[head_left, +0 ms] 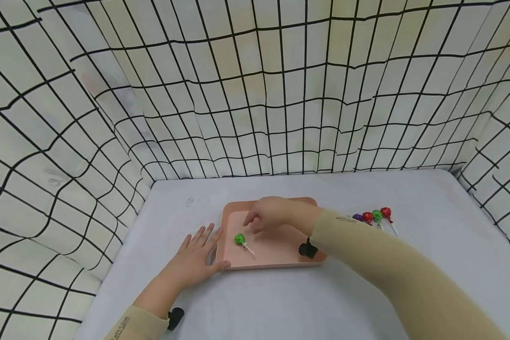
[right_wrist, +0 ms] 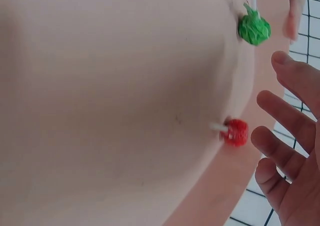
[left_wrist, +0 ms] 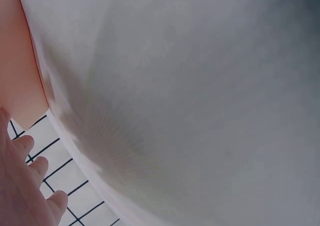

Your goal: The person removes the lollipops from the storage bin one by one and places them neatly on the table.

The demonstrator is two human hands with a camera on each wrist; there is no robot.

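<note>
A shallow pink tray (head_left: 276,250) lies on the table. In its left part is a green-wrapped lollipop (head_left: 240,239), its white stick angled towards the front. My right hand (head_left: 274,213) hovers over the tray with loosely bent fingers and nothing between them. Close to those fingertips, the right wrist view shows a red lollipop (right_wrist: 236,132) in the tray by its wall; from the head view my hand hides it. My left hand (head_left: 194,264) has its fingers spread at the tray's left side, thumb at the front left corner. In the left wrist view only part of that hand shows.
Several lollipops in a row, among them a purple one (head_left: 358,217) and a red one (head_left: 386,212), lie on the white table (head_left: 255,302) right of the tray, partly behind my right sleeve (head_left: 365,250). Black-gridded white cloth walls (head_left: 280,108) stand behind and at both sides.
</note>
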